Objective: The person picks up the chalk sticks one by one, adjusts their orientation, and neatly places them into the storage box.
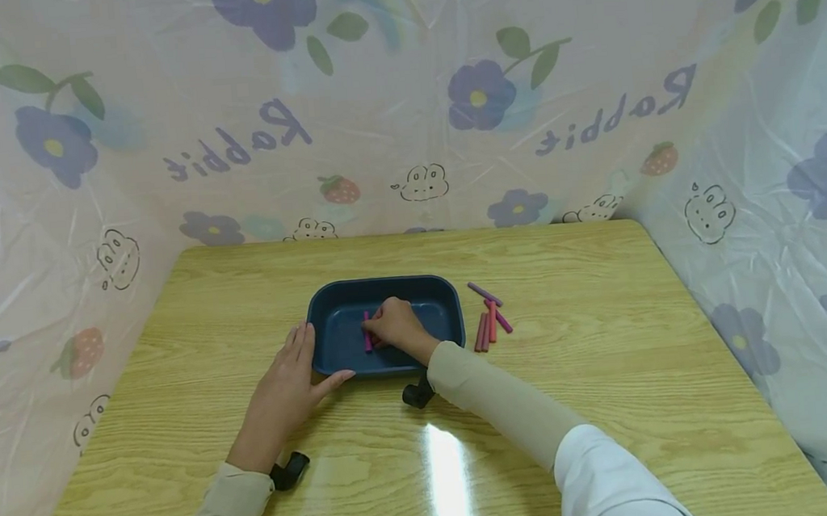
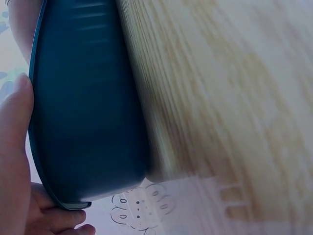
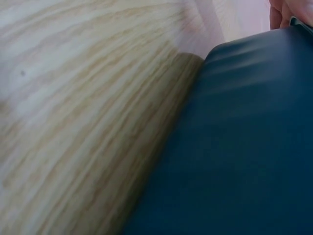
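Note:
A dark blue rectangular tray (image 1: 335,374) sits on the table. Inside it, my right hand (image 1: 399,328) pinches a slim magenta stick (image 1: 368,341) near the tray floor. My left hand (image 1: 288,385) rests at the tray's near left corner, fingers along the left side and thumb by the front rim. The left wrist view shows that thumb (image 2: 22,98) touching the rim, with fingertips past the corner. Only the tray's outer wall (image 3: 244,137) and some fingers at the top right corner appear in the right wrist view; the stick is hidden there.
Several similar sticks lie to the right of the tray: a purple one (image 1: 485,294), a coral one (image 1: 492,322), a magenta one (image 1: 503,321) and dull pinkish ones (image 1: 481,333). The wood-grain table (image 1: 609,340) is bordered by a printed curtain (image 1: 374,131) at the back and sides.

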